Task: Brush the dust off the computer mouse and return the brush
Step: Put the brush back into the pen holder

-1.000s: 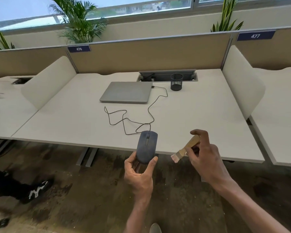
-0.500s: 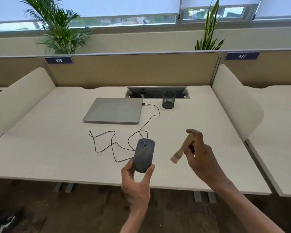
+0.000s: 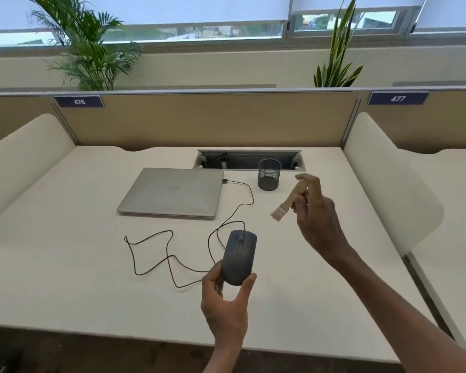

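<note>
A dark grey wired computer mouse point(image 3: 239, 256) is held above the white desk point(image 3: 65, 265) by my left hand point(image 3: 226, 308), gripped at its rear end between thumb and fingers. Its black cable point(image 3: 167, 254) loops over the desk to a closed silver laptop point(image 3: 172, 192). My right hand point(image 3: 318, 219) grips a small brush point(image 3: 289, 200) by its wooden handle, pale bristles pointing down-left, to the upper right of the mouse and apart from it. A black mesh pen cup point(image 3: 269, 175) stands just left of the brush, at the back of the desk.
A cable tray opening point(image 3: 249, 160) lies behind the cup. Cream side dividers point(image 3: 382, 179) flank the desk, and a tan back panel point(image 3: 213, 119) closes it off. Potted plants stand behind the panel. The front desk edge runs below my left wrist.
The view has shifted forward over the desk. My right hand has lifted the brush up and back toward the pen cup, away from the mouse. My left hand still holds the mouse.
</note>
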Demonstrator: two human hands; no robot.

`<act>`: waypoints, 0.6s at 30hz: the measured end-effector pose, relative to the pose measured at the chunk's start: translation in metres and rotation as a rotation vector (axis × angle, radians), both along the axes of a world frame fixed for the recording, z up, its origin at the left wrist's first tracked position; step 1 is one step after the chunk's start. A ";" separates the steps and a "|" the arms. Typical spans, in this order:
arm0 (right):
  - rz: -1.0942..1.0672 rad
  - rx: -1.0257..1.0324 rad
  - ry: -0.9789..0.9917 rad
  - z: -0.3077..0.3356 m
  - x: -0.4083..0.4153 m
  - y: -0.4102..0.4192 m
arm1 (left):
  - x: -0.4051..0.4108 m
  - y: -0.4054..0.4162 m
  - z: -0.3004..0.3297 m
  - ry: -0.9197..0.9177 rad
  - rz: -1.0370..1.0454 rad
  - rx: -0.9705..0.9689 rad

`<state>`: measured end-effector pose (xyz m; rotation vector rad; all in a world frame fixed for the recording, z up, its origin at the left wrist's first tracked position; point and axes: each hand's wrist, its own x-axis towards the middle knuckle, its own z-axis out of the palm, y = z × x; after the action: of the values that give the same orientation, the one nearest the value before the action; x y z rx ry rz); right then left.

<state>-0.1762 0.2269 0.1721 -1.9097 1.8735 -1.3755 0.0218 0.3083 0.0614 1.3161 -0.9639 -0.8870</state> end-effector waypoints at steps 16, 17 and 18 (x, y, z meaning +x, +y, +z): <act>-0.015 -0.085 0.090 -0.017 -0.063 -0.187 | -0.067 -0.063 -0.015 -0.010 0.087 0.029; -0.031 -0.069 0.111 -0.018 -0.066 -0.199 | -0.069 -0.066 -0.016 -0.007 0.091 0.033; -0.045 -0.050 0.133 -0.020 -0.068 -0.210 | -0.071 -0.068 -0.017 -0.003 0.093 0.036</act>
<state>-0.2446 0.0172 0.1516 -2.0423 1.9710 -1.3518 -0.0496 0.2398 0.0448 1.3822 -0.8853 -0.8344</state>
